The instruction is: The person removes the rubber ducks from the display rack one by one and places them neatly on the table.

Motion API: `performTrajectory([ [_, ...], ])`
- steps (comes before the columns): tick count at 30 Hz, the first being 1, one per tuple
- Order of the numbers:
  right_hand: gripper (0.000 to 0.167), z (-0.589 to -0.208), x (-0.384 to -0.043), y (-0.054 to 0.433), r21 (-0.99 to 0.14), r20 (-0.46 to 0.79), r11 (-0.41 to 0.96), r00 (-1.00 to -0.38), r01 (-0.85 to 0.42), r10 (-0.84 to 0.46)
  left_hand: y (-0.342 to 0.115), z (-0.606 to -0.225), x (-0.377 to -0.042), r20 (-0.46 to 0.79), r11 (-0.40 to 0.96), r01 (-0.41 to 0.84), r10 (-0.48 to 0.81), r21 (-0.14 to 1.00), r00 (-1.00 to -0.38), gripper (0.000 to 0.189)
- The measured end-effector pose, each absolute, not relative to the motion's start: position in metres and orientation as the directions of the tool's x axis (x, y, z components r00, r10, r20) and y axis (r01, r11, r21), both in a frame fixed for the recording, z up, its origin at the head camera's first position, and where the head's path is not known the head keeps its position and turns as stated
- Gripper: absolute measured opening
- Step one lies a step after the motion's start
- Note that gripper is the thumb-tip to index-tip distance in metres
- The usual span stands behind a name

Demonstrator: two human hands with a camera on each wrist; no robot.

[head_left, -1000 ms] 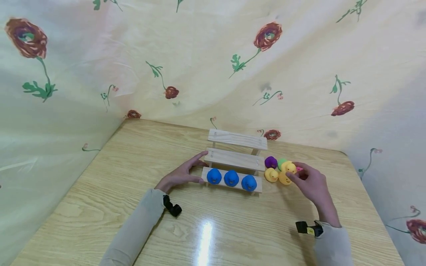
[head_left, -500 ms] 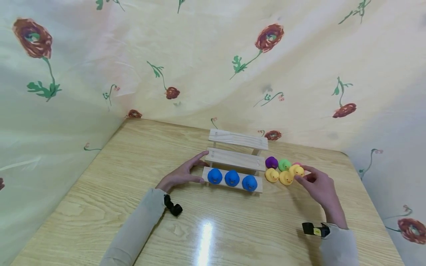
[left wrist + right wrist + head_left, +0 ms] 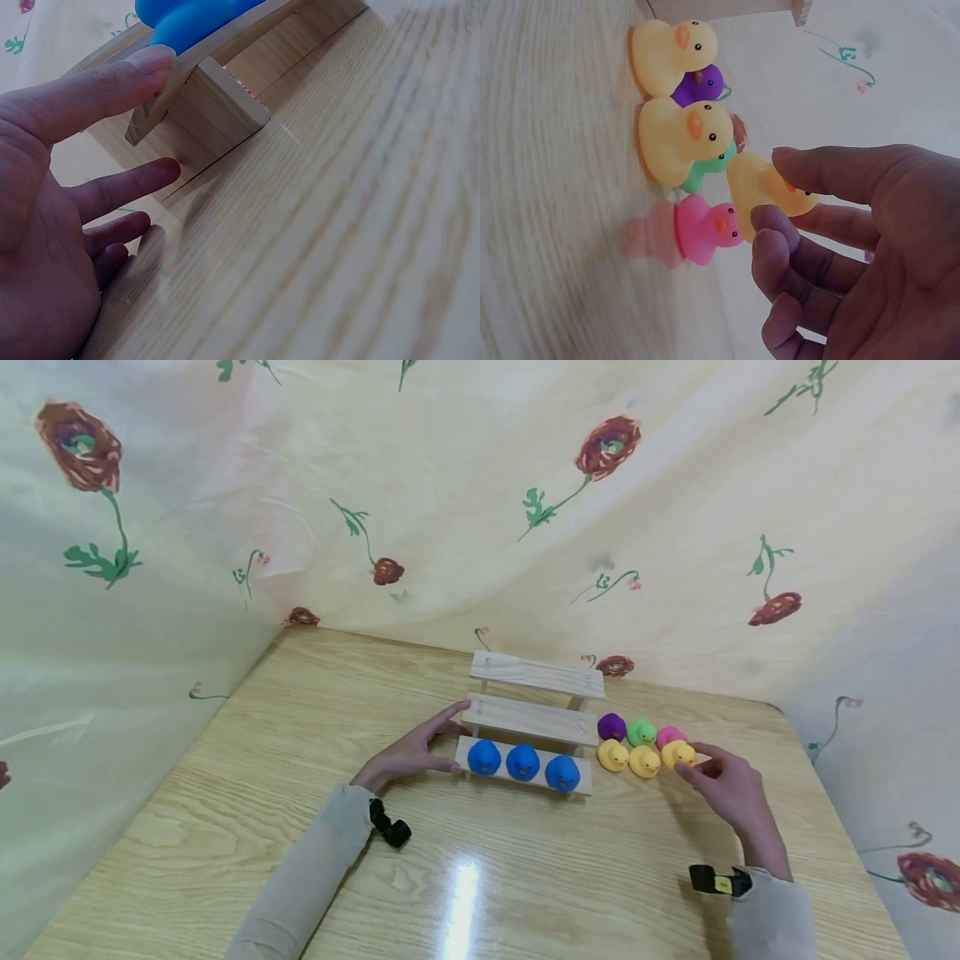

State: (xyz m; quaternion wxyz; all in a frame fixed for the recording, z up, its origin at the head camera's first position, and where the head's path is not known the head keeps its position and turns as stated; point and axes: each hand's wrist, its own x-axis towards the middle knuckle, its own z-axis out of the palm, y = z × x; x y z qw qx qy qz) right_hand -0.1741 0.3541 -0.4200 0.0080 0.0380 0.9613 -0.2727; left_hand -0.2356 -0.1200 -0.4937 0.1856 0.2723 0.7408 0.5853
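Observation:
My right hand [image 3: 726,785] pinches a yellow rubber duck [image 3: 759,187] between thumb and fingers, a little above the tabletop. Close by stand a pink duck [image 3: 670,736], a green duck [image 3: 641,732], a purple duck [image 3: 612,727] and two other yellow ducks [image 3: 612,756]. My left hand [image 3: 408,752] is at the left end of a three-step wooden rack [image 3: 531,719], fingers spread. Its thumb [image 3: 112,90] touches the end of the lowest shelf in the left wrist view. Three blue ducks [image 3: 522,762] sit in a row on that shelf.
The rack's top shelf [image 3: 537,673] stands near the rear edge of the wooden table [image 3: 360,893]. A flower-patterned cloth [image 3: 450,510] hangs behind and at both sides. Glare [image 3: 461,910] marks the table's front middle.
My right hand has moved right and slightly toward me with the yellow duck, from above the other ducks to in front of the pink one. My left hand stays at the rack.

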Motion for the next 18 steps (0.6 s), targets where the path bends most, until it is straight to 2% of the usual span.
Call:
performTrajectory([
  [18,0.061,-0.433,-0.176,0.366,-0.517,-0.133,0.849,-0.99,0.103,0.039,-0.12,-0.494,-0.235,0.065,0.159,0.209,0.626,0.965,-0.777,0.1],
])
